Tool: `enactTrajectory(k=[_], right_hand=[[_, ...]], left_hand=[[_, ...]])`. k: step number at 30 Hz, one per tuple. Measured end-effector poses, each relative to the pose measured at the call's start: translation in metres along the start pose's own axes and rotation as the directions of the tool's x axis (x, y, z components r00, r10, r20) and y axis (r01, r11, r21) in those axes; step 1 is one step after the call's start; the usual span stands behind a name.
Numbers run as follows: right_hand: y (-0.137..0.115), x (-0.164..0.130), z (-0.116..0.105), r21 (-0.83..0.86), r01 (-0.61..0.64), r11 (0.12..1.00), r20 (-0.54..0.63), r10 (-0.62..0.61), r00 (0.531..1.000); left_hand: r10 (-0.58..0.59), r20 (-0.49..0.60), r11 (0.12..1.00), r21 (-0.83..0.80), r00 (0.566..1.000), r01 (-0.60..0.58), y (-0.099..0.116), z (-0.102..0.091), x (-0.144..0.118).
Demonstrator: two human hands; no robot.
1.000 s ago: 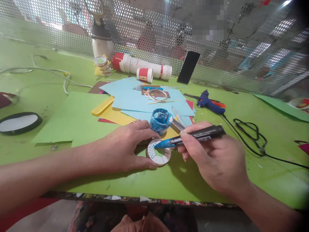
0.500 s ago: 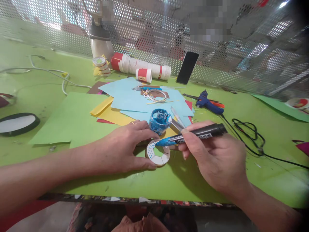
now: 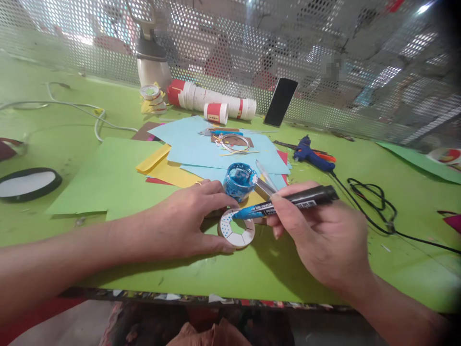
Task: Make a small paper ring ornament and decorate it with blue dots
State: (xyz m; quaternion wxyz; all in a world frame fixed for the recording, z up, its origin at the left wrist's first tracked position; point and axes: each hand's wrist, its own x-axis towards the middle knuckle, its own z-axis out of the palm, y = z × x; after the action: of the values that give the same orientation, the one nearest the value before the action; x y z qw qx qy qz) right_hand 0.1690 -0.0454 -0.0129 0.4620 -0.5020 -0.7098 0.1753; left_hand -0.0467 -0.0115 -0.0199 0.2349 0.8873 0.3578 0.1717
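Observation:
A small white paper ring (image 3: 236, 239) lies on the green table, divided by dark lines into sections, with blue dots on its left ones and green showing in the middle. My left hand (image 3: 196, 216) is curled around its left side, thumb at the near edge and fingers at the far edge. In my right hand (image 3: 320, 230) is a black permanent marker (image 3: 306, 198), held like a pen, its blue-smeared end pointing left at the ring's upper part. Whether the tip touches is too small to tell. Just behind the ring stands an open, blue-stained jar (image 3: 240, 180).
Blue paper sheets (image 3: 201, 149), a green sheet (image 3: 97, 173) and yellow paper (image 3: 158, 163) lie beyond my hands. A blue glue gun (image 3: 309, 156) with its black cord is at right. Paper cups (image 3: 216, 113) and a phone (image 3: 281, 102) stand near the perforated screen.
The view has shifted very slightly. Both hands keep their hold, and the marker's end stays over the ring's upper part with barely any movement.

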Motion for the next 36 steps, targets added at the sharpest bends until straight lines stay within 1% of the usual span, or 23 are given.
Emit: enactTrajectory(k=[6,12,18,26,29,31,33,36], right_hand=[[-0.0008,0.0006,-0.0009,-0.003,-0.009,1.0,0.013,0.009,1.0],[-0.0034,0.0025,-0.0015,-0.027,0.012,1.0,0.044,-0.011,0.999],[-0.0033,0.003,-0.0017,-0.028,0.048,0.998,0.051,-0.047,0.998],[-0.0044,0.0036,-0.0008,-0.02,0.035,0.999,0.064,-0.033,0.997],[-0.0039,0.0028,-0.001,0.0,0.023,1.0,0.073,-0.023,0.997],[-0.0033,0.0018,-0.001,0.005,0.026,1.0,0.051,-0.026,0.998],[-0.0029,0.0007,-0.0013,0.034,0.018,0.999,-0.01,-0.018,1.0],[-0.0026,-0.0001,-0.0028,0.219,-0.004,0.976,-0.13,0.034,0.991]], left_hand=[[-0.008,0.001,1.0,0.01,1.0,0.008,0.0001,-0.0001,-0.0002],[-0.003,-0.002,1.0,-0.001,1.0,0.003,0.0009,-0.0008,0.0001],[-0.023,0.007,1.0,-0.009,1.0,0.023,0.0005,-0.0003,-0.0004],[-0.006,0.0,1.0,-0.011,1.0,0.006,0.0004,-0.0003,0.0015],[-0.018,0.001,1.0,-0.003,1.0,0.018,0.0001,-0.0004,0.0012],[-0.025,0.001,1.0,-0.006,1.0,0.025,-0.0002,-0.0002,0.0006],[-0.015,-0.003,1.0,-0.013,1.0,0.015,-0.0004,-0.0001,-0.0002],[-0.012,0.002,1.0,-0.014,1.0,0.012,0.0001,-0.0002,-0.0009]])
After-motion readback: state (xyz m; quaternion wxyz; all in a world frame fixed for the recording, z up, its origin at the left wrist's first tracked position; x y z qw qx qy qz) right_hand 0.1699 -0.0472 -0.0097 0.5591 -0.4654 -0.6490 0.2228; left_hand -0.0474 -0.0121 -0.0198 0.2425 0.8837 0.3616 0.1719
